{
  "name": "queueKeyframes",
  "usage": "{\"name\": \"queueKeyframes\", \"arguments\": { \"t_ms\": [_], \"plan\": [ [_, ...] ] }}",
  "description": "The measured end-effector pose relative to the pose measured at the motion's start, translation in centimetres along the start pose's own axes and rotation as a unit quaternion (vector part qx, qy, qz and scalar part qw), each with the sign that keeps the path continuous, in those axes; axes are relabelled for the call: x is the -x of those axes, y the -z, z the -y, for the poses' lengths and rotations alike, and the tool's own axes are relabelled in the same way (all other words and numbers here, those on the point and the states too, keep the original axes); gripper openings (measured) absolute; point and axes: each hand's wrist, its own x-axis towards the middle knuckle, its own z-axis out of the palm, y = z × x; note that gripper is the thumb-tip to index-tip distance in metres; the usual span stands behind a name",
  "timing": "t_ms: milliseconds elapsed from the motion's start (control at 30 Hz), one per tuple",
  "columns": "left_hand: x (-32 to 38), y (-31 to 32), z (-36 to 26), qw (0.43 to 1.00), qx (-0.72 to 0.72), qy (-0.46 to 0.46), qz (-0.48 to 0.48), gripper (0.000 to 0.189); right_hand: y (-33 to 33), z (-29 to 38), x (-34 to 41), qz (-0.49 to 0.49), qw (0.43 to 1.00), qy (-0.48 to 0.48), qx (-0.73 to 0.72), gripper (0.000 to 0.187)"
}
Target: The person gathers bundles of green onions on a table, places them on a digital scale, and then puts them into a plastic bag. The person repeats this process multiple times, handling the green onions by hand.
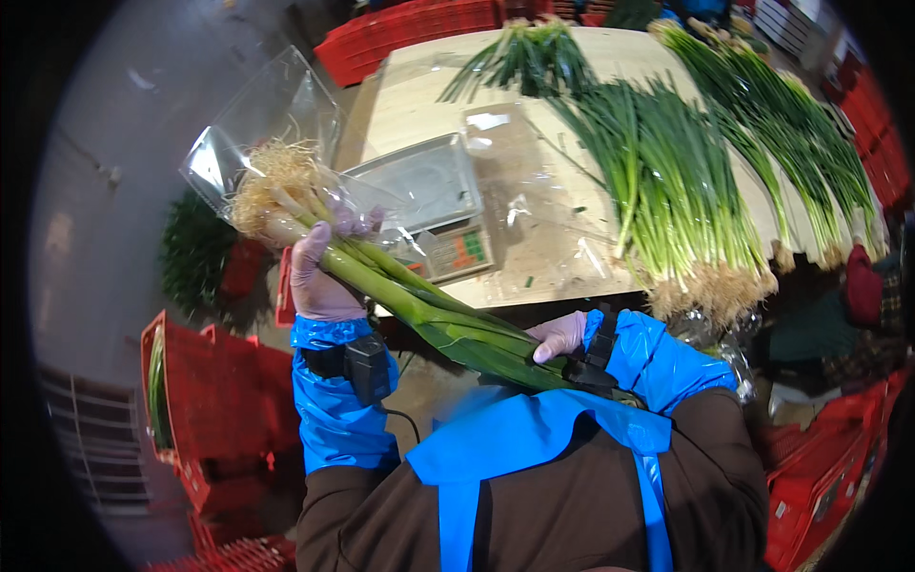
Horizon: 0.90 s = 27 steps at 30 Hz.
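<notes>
My left hand (322, 275), in a thin glove, grips a bunch of green onions (400, 297) by the white stems just below its roots. A clear plastic bag (286, 89) surrounds the root end, and some of my left fingers show through its film. The bunch slants down to the right across my front. Farther along, my right hand (561, 337) holds the dark green leaves, with its thumb on top; its other fingers are hidden. Beyond the bunch, a weighing scale (457, 250) with a metal pan (422, 182) sits at the table's near left corner.
On the wooden table (422, 86) lie loose clear bags (511, 186) and a large pile of green onions (679, 193), with more onions (786, 129) along the right side. Red crates (221, 393) stand at left, right and behind. A person's red-covered hand (861, 279) appears at right.
</notes>
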Motion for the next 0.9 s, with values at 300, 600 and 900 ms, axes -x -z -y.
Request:
{"name": "queueKeyframes", "arguments": {
  "t_ms": [300,600,900],
  "plan": [
    [3.1,13.4,-14.6,0.985,-0.093,-0.087,-0.117,0.044,-4.2,4.8,-5.4,0.135,0.977,-0.03,0.161,0.115],
    [5.6,36.8,-12.1,0.911,-0.326,-0.135,-0.216,0.059,-6.8,2.2,-23.1,-0.036,0.984,0.006,0.172,0.099],
    [3.4,50.2,-14.8,0.736,-0.613,-0.108,-0.265,0.016,-6.2,2.6,-36.9,-0.09,0.993,-0.057,0.051,0.076]
  ]
}}
